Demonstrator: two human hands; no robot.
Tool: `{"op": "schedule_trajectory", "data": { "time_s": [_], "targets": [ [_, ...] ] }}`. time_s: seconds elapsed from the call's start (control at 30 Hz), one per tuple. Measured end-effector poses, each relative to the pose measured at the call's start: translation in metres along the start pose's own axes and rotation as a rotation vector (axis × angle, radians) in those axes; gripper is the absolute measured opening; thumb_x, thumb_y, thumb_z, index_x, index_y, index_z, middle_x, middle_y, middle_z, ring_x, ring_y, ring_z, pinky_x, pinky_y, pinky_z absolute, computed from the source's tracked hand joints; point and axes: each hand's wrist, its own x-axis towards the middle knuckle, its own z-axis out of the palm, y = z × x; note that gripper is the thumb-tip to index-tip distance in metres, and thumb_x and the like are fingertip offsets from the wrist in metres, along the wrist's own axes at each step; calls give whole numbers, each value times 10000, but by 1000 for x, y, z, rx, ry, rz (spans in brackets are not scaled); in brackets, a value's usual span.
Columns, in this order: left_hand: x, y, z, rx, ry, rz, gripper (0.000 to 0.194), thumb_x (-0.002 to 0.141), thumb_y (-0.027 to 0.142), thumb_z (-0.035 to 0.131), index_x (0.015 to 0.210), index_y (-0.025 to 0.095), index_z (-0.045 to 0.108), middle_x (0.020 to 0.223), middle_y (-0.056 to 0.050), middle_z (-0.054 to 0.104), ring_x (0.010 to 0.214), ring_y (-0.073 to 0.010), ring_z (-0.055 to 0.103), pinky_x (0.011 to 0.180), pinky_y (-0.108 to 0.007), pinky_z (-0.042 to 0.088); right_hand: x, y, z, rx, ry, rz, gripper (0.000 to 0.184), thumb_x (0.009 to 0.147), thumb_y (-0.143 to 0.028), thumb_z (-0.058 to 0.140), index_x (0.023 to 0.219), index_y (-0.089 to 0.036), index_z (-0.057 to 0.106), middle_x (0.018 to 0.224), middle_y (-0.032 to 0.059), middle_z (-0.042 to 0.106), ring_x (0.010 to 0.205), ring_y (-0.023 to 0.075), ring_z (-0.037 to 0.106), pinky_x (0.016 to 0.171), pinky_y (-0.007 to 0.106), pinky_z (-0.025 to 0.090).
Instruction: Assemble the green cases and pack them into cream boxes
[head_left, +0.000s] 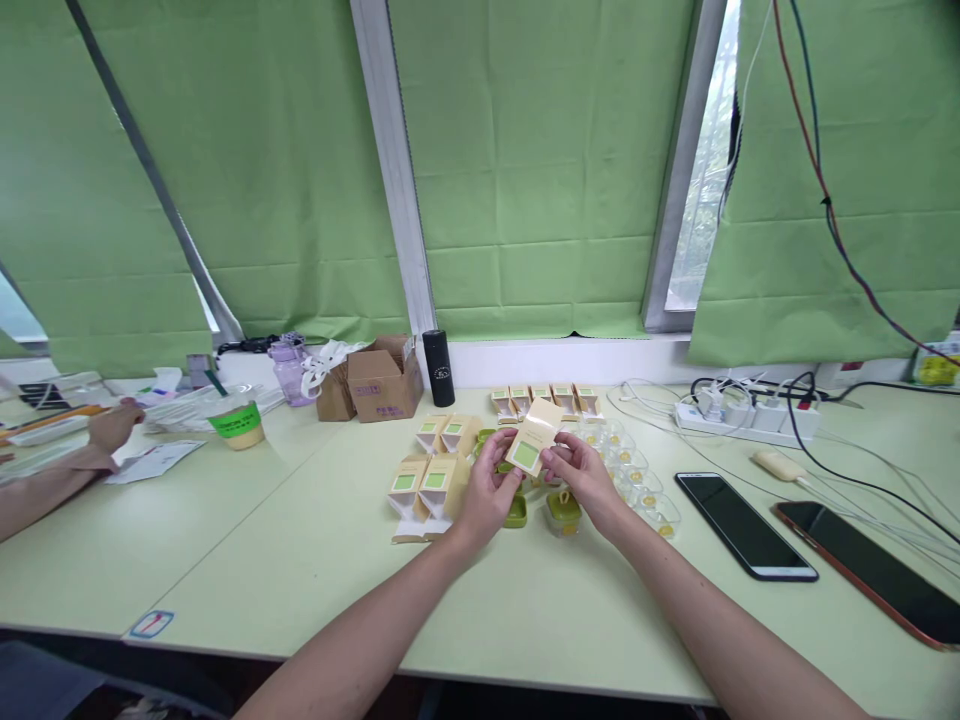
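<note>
Both my hands hold a small beige cardboard box (534, 437) with a green square on its front, raised over the middle of the table. My left hand (487, 490) pinches its left edge and my right hand (589, 478) grips its lower right edge. Just below my right hand stands a small clear container with an olive-green lid (562, 508). A green lid (515, 513) lies by my left fingers, with more green pieces partly hidden behind that hand. Open beige boxes (427, 485) stand left of it. Clear containers with yellow spots (637, 475) are lined up at right.
More beige boxes (546, 400) stand at the back. Two phones (746, 525) and a power strip (750, 418) with cables lie at right. A black bottle (438, 368), a brown carton (385, 382) and a drink cup (238, 425) stand left. Another person's hand (114, 425) is at far left.
</note>
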Motion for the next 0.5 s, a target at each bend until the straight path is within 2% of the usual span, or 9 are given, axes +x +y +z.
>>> {"op": "schedule_trajectory", "data": {
  "time_s": [0.27,0.5],
  "targets": [
    [1,0,0,-6,33,12,433,907,301,713,1298,219,544,1305,-135,649,1275,-295,613,1008,-396,535,0,2,1,-16,-8,12,621,643,-619,913,1061,-228,671,904,78,812,812,251,749,692,331,526],
    [1,-2,-1,6,45,9,438,843,161,645,1268,215,554,1248,-114,652,1198,-265,626,958,-366,533,-1,7,-1,-7,-21,12,600,678,-600,908,1079,-225,667,940,81,816,861,255,765,725,338,545]
  ]
}}
